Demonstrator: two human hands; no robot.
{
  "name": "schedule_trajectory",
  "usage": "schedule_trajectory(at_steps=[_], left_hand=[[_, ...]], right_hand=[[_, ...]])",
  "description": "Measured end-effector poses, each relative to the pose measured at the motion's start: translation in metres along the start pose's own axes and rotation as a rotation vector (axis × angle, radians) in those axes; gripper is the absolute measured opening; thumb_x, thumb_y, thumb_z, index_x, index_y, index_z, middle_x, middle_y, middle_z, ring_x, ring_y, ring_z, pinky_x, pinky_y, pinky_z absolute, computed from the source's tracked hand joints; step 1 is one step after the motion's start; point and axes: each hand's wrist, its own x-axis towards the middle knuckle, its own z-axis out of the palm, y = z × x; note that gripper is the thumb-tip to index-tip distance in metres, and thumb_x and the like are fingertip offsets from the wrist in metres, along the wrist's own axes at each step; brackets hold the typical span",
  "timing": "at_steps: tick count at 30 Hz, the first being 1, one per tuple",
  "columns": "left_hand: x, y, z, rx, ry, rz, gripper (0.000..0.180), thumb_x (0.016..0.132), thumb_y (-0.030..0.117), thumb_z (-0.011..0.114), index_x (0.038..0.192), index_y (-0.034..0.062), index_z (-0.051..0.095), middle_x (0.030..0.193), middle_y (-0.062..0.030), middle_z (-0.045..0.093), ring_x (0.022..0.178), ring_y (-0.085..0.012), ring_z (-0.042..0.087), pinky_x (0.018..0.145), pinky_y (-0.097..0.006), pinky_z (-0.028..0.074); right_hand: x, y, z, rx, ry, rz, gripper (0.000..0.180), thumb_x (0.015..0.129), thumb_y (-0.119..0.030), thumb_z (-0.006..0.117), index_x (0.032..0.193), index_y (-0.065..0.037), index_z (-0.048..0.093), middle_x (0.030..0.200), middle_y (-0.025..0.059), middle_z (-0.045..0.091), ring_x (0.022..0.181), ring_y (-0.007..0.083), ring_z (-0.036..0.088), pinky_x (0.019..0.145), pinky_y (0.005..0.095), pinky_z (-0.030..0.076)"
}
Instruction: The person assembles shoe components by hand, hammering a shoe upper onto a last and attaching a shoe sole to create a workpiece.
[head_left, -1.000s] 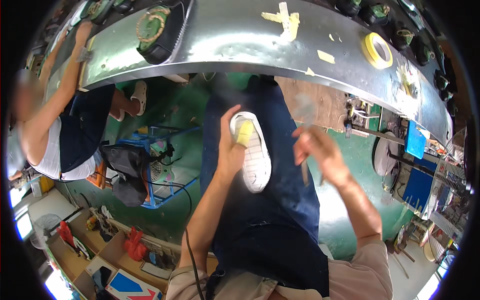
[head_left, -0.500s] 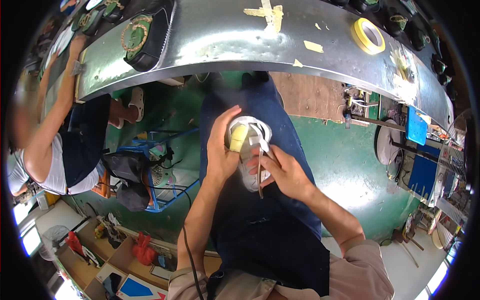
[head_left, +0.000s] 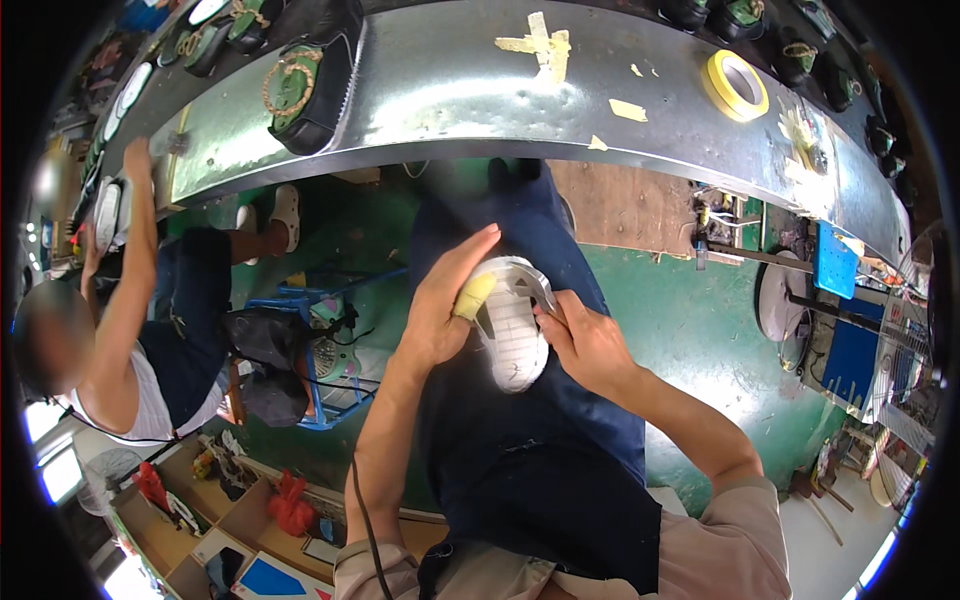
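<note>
A white shoe [head_left: 515, 350] lies over my lap, its pale, lined surface turned up. A yellow part [head_left: 473, 297] shows at its upper left side. Around that side my left hand [head_left: 440, 310] is closed, thumb by the yellow part and the index finger stretched up past the shoe's far end. My right hand [head_left: 595, 345] is wrapped round a curved metal tool [head_left: 536, 286], whose head reaches over the shoe's upper right edge. The tool's exact kind is unclear, and my fingers hide its handle.
Ahead runs a metal bench [head_left: 430, 95] bearing a black shoe [head_left: 305, 120] with a rope loop and a yellow tape roll [head_left: 737, 84]. A co-worker [head_left: 140, 350] sits at the left near a blue-framed stand [head_left: 330, 415]. Behind are wooden shelves [head_left: 225, 510].
The shoe has turned so more of its lined surface shows. My right hand has shifted right and turned, bringing the tool's curved head onto the edge. The co-worker has moved too.
</note>
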Motion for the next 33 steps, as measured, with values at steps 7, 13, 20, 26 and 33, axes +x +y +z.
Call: schedule_trajectory(at_steps=[7,13,20,26,33], left_hand=[[-0.005,-0.015,0.035,-0.433,0.023,-0.165,0.061,0.108,0.007,0.059,0.166,0.0009,0.042,0.173,-0.0130,0.041,0.161,-0.0258,0.038,0.132,-0.037,0.028],[-0.001,-0.008,0.059,-0.256,0.246,-0.099,0.049,0.094,-0.007,0.053,0.140,0.0082,0.062,0.152,-0.0139,0.057,0.145,-0.0342,0.045,0.125,-0.042,0.032],[-0.010,-0.023,0.068,-0.220,0.271,-0.069,0.042,0.106,0.010,0.049,0.147,0.0050,0.056,0.155,-0.0162,0.055,0.145,-0.0332,0.045,0.125,-0.043,0.032],[-0.008,-0.033,0.063,-0.283,0.189,-0.108,0.040,0.109,0.022,0.053,0.147,0.0085,0.057,0.153,-0.0119,0.053,0.142,-0.0296,0.046,0.123,-0.040,0.033],[0.003,-0.020,0.055,-0.236,0.167,-0.263,0.035,0.109,0.018,0.055,0.143,0.0132,0.061,0.145,-0.0072,0.054,0.135,-0.0244,0.052,0.118,-0.037,0.040]], right_hand=[[-0.012,-0.005,0.000,-0.234,-0.079,0.047,0.025,0.110,-0.023,0.063,0.116,-0.001,0.052,0.074,0.0201,0.070,0.068,0.0434,0.071,0.061,0.0544,0.056],[0.001,-0.027,-0.041,-0.189,-0.127,-0.016,0.021,0.104,-0.020,0.069,0.108,-0.002,0.059,0.079,0.0183,0.073,0.067,0.0415,0.072,0.061,0.0518,0.058],[0.031,-0.019,-0.009,-0.313,0.034,-0.010,0.025,0.105,-0.022,0.070,0.109,-0.002,0.057,0.076,0.0212,0.072,0.068,0.0450,0.072,0.063,0.0527,0.059],[0.012,-0.031,-0.064,-0.367,-0.287,-0.204,0.014,0.108,-0.017,0.059,0.107,-0.003,0.058,0.083,0.0187,0.074,0.076,0.0413,0.075,0.067,0.0517,0.059],[0.032,-0.039,-0.045,-0.649,-0.640,-0.484,0.013,0.093,-0.012,0.065,0.100,0.000,0.064,0.090,0.0184,0.073,0.083,0.0320,0.076,0.066,0.0458,0.060]])
